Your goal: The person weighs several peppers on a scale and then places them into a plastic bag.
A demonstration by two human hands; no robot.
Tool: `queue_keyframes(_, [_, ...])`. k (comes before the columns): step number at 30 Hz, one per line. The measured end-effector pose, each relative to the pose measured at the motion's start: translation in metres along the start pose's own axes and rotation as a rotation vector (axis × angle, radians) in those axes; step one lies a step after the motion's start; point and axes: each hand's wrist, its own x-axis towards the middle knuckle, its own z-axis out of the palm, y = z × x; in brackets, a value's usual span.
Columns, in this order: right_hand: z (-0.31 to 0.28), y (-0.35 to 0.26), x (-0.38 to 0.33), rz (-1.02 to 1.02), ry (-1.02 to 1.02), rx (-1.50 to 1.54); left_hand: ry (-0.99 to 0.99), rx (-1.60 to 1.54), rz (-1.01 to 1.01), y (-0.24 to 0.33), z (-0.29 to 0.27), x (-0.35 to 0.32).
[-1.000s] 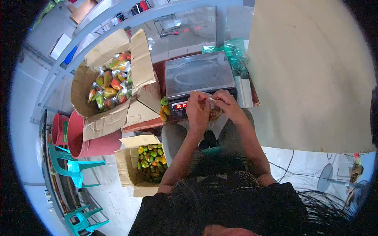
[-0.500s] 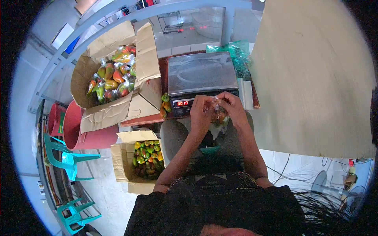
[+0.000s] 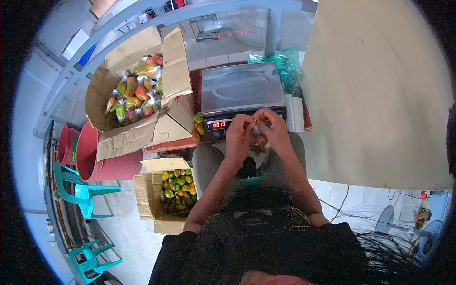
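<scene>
Between my hands hangs a small clear plastic bag of reddish peppers (image 3: 259,140), in front of the digital scale (image 3: 243,86). My left hand (image 3: 238,135) is closed on the gathered top of the bag. Pinched on that same neck is my right hand (image 3: 274,129); its fingertips nearly meet those of the left. The scale's metal pan carries nothing, and a lit red display shows on its front. Some loose peppers (image 3: 198,127) lie at the scale's left side. My fingers partly hide the bag and its neck.
A large carton (image 3: 178,71) at the left holds several bagged peppers. Below it, a smaller carton (image 3: 148,196) on the floor contains loose green, yellow and red peppers. Green plastic bags (image 3: 287,64) lie behind the scale. A wooden board (image 3: 375,99) stands at the right, pink tubs (image 3: 90,154) at the left.
My right hand has shifted slightly left and up, its fingers closer to the left hand at the neck of the bag. Both hands still hold the bag.
</scene>
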Motion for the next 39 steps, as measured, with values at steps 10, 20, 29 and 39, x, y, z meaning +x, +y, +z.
queue_keyframes(10, [-0.016, -0.010, 0.004, -0.104, -0.207, -0.046, -0.171, -0.115, -0.019, 0.009, -0.014, 0.013])
queue_keyframes(20, [0.005, 0.001, -0.004, -0.007, -0.047, 0.087, -0.197, 0.125, 0.016, -0.008, -0.012, 0.000])
queue_keyframes(29, [0.012, -0.015, -0.015, -0.313, 0.210, -0.129, -0.154, 0.287, 0.101, -0.010, -0.002, -0.008])
queue_keyframes(39, [0.000, -0.034, -0.021, -0.178, 0.328, -0.048, -0.278, 0.071, 0.027, 0.005, -0.004, -0.003])
